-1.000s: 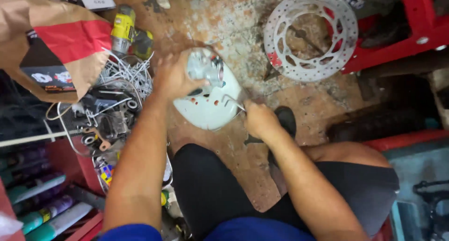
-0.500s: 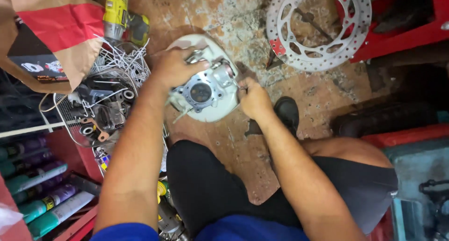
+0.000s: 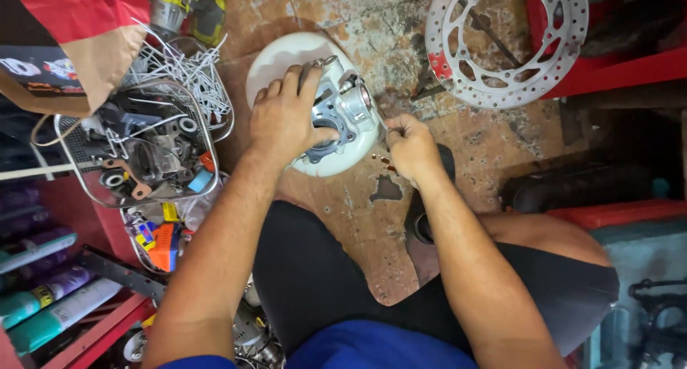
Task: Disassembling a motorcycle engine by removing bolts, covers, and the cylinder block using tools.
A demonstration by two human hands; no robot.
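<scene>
- Metal engine part (image 3: 342, 111) — sits in a white bowl (image 3: 275, 61) on the worn floor (beside a brake disc (image 3: 507, 43)).
- Left hand (image 3: 286, 118) clasps the part from above.
- Right hand (image 3: 409, 143) — fingers pinched shut at the bowl's edge; what they hold is too small to tell.

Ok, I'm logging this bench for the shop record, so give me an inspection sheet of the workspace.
Surface: worn, stained floor.
Job's things: grey metal engine part lying in a white dish.
Clutter: wire basket of small parts, yellow drill, brake disc, paper bag.
Grippers: left hand grips the engine part; right hand pinches something thin beside it.
Cables: white wire bundle.
Surroundings: red shelf with cans.
</scene>
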